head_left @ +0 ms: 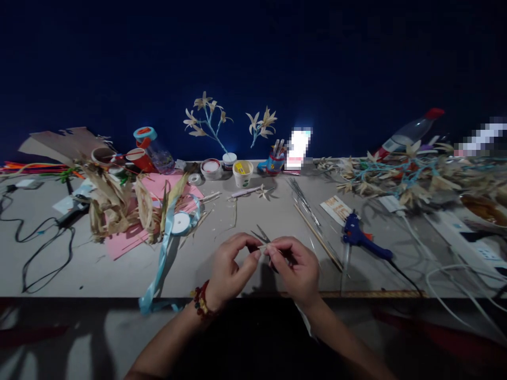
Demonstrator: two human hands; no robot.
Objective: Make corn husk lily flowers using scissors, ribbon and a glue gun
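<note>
My left hand (pixel 235 265), with a beaded bracelet at the wrist, is closed in a pinch near the table's front edge. Beside it my right hand (pixel 295 266) is also closed, its fingertips nearly meeting the left ones. Between them is a small pale piece (pixel 263 247), too small to make out clearly. Dark scissor blades (pixel 260 233) show just beyond my fingertips; the rest is hidden by my hands. Thin wires (pixel 304 200) and brown sticks (pixel 319 237) lie to the right of my right hand.
Dried husks (pixel 109 200) and a blue ribbon spool (pixel 180 224) are at left. A blue glue gun (pixel 366 237), white cables and a power strip (pixel 467 248) lie at right. Small tubs (pixel 242 174) and husk-flower stems (pixel 214 129) stand at the back.
</note>
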